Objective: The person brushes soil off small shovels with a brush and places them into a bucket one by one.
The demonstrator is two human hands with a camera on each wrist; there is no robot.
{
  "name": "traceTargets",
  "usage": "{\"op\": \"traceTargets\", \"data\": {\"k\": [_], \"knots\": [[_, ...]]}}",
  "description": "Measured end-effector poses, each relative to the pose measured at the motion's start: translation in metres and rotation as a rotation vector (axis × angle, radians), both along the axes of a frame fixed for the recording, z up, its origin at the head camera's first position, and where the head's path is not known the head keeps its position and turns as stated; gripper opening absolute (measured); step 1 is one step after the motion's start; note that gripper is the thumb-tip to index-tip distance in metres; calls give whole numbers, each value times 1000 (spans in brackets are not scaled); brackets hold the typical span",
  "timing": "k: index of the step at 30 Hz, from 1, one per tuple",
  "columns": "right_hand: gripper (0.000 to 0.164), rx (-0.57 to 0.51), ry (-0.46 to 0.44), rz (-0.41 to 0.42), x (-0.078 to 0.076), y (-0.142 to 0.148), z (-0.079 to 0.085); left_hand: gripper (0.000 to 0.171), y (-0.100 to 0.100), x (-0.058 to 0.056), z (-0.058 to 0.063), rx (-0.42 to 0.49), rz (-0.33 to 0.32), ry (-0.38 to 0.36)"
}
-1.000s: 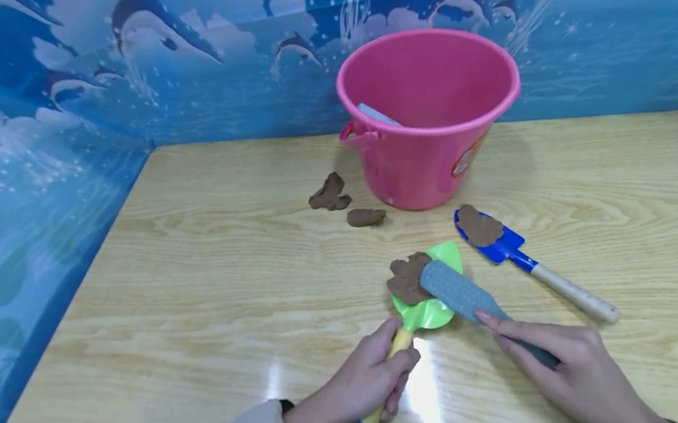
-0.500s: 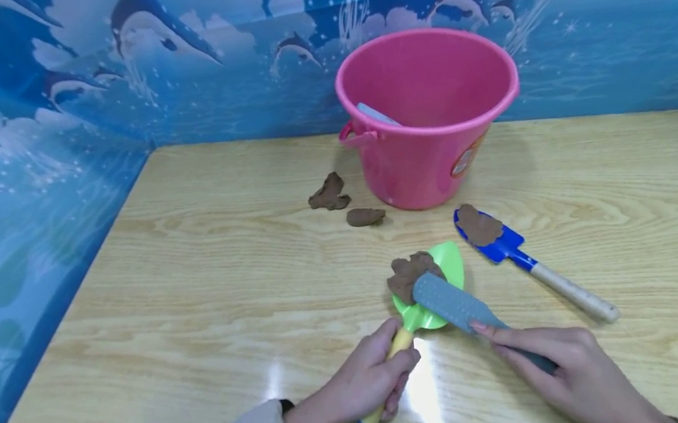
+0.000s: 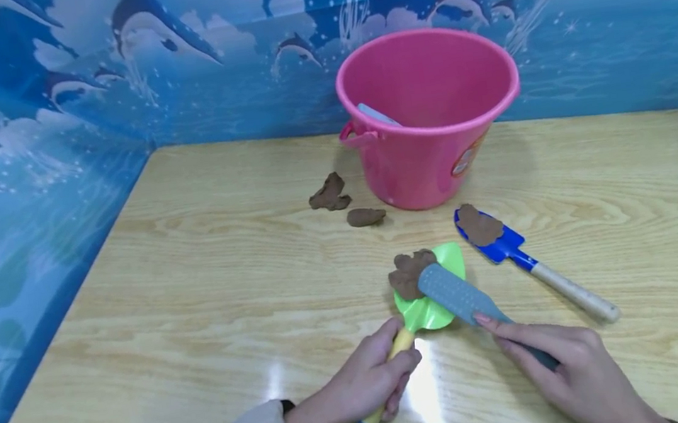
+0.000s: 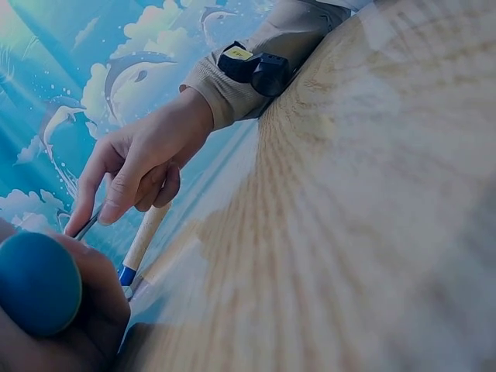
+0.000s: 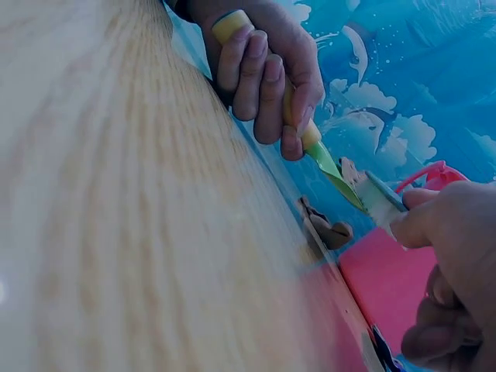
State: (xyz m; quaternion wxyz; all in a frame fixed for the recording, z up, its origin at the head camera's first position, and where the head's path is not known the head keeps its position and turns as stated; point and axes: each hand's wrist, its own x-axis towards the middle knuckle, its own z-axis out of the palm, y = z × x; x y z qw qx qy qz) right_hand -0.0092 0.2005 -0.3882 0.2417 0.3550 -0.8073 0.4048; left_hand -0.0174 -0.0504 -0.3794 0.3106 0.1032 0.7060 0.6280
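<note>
In the head view my left hand (image 3: 364, 380) grips the yellow handle of a small green trowel (image 3: 433, 315), its fingers wrapped around it. A lump of brown clay (image 3: 408, 277) lies on the trowel's left side. My right hand (image 3: 568, 367) holds a flat grey-blue spatula (image 3: 456, 294), index finger along its neck, the blade's tip against the clay's right edge. In the right wrist view the trowel blade (image 5: 337, 180) is seen edge-on, tilted, with the spatula (image 5: 384, 190) at its far end. The trowel handle's blue end (image 4: 39, 283) fills a corner of the left wrist view.
A pink bucket (image 3: 410, 166) with a light blue piece (image 3: 376, 114) inside stands at the back. A blue trowel (image 3: 507, 245) bearing clay (image 3: 479, 225) lies at right. Two clay pieces, one jagged (image 3: 329, 193), one oblong (image 3: 366, 216), lie left of the bucket. Dolphin-printed sheets surround the table.
The spatula's blade slid down and left over the green trowel, then back up and right to the clay's edge. The clay and trowel have shifted slightly; the left hand has hardly moved.
</note>
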Motion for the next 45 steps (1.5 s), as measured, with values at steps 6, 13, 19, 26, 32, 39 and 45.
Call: {"op": "traceTargets", "data": {"k": [6,13,19,26,32,39,45], "knots": [[33,24,3,37,0,0,0,9,0,0,-1,-1,9,-2],[38,24,20,-62,0,1,2,8,0,0,-1,0,9,-1],[34,67,8,40,0,2,2,9,-1,1,0,4,5,3],[37,48,-4,-1,0,4,1,9,-1,1,1,10,-12,11],[37,37,6,-32,2,2,0,9,-1,1,1,10,-10,7],[34,43,-7,30,1,1,1,9,-1,1,1,13,-22,11],[33,26,0,37,1,2,1,9,0,1,0,5,-9,11]]}}
